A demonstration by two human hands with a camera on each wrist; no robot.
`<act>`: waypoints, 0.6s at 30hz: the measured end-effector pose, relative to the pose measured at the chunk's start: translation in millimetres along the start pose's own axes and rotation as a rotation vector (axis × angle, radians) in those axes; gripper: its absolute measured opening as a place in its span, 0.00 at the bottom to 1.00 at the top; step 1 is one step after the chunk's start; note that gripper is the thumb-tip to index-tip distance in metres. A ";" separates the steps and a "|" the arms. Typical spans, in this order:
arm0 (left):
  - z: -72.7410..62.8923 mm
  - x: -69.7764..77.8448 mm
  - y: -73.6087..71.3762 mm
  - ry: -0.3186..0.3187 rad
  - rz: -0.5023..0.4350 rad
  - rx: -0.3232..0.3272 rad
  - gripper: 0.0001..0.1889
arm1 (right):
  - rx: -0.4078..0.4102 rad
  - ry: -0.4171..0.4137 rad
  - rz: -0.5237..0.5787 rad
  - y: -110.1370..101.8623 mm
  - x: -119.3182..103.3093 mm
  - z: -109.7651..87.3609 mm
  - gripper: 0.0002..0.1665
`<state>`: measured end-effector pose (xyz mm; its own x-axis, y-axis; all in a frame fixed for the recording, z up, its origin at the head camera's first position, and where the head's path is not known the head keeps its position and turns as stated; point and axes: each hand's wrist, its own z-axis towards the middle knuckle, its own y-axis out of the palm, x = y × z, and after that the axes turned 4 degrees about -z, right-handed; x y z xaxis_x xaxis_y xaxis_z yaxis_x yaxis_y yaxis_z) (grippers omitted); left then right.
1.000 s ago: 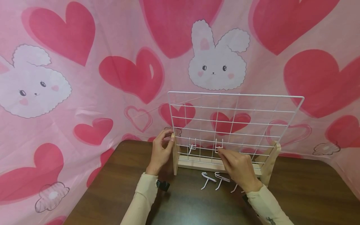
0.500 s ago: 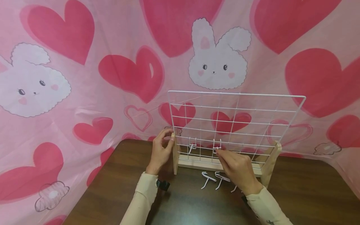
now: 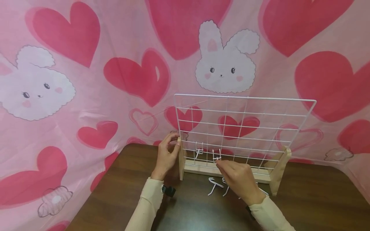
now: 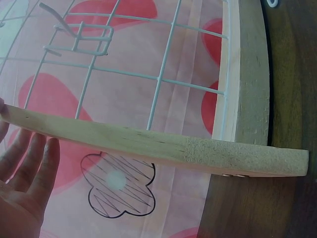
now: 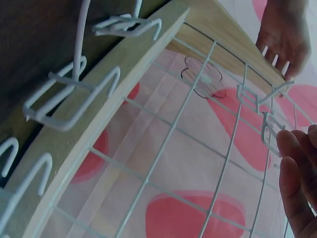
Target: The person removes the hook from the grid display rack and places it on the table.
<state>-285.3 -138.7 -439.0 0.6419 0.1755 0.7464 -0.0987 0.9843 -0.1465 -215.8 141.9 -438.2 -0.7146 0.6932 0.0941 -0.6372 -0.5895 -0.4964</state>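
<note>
My left hand (image 3: 167, 154) holds the upper end of the wooden side support (image 4: 148, 141) of a white wire grid rack (image 3: 245, 97), fingers on its outer side. In my right hand (image 3: 241, 178), thumb and fingertips pinch the stem of a white wire hook (image 3: 216, 158). Its two prongs point up in front of the lower grid wires. Whether they touch a wire I cannot tell. A similar hook (image 4: 79, 37) hangs on the grid to its left, its arm sticking out toward me. The right wrist view shows the pinched hook (image 5: 270, 131) close to the hanging one.
Several loose white hooks (image 3: 214, 185) lie on the dark wooden table (image 3: 190, 211) in front of the rack, some partly hidden under my right hand. A wooden crossbar (image 3: 199, 167) joins the rack's supports. Behind hangs a pink cloth (image 3: 121, 25) with hearts and rabbits.
My right hand has moved left and slightly down with the pinched hook, nearer to the hanging hook. My left hand keeps its hold on the side support.
</note>
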 end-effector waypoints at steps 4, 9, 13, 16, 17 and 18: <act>0.4 0.0 -0.1 0.000 0.006 -0.002 0.14 | -0.008 -0.023 0.013 5.5 -5.2 -1.0 0.24; 0.3 0.4 -1.0 -0.007 0.011 -0.002 0.14 | -0.044 -0.037 0.031 11.4 -9.8 -3.8 0.25; -0.4 -0.3 -0.8 -0.010 0.013 -0.003 0.14 | -0.071 -0.046 0.038 16.1 -12.0 -7.5 0.26; -0.4 -1.4 0.1 -0.010 0.011 0.003 0.14 | -0.087 -0.061 0.043 20.9 -13.5 -10.9 0.20; -0.3 -1.8 0.5 -0.009 0.009 0.006 0.14 | -0.096 -0.067 0.045 22.7 -14.3 -12.0 0.16; -0.3 -2.2 0.8 -0.009 0.004 0.009 0.14 | -0.109 -0.072 0.047 24.5 -15.1 -13.1 0.13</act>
<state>-286.6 -138.3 -441.0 0.6344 0.1800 0.7517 -0.1087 0.9836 -0.1438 -216.8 122.5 -463.1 -0.7641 0.6321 0.1287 -0.5706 -0.5692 -0.5919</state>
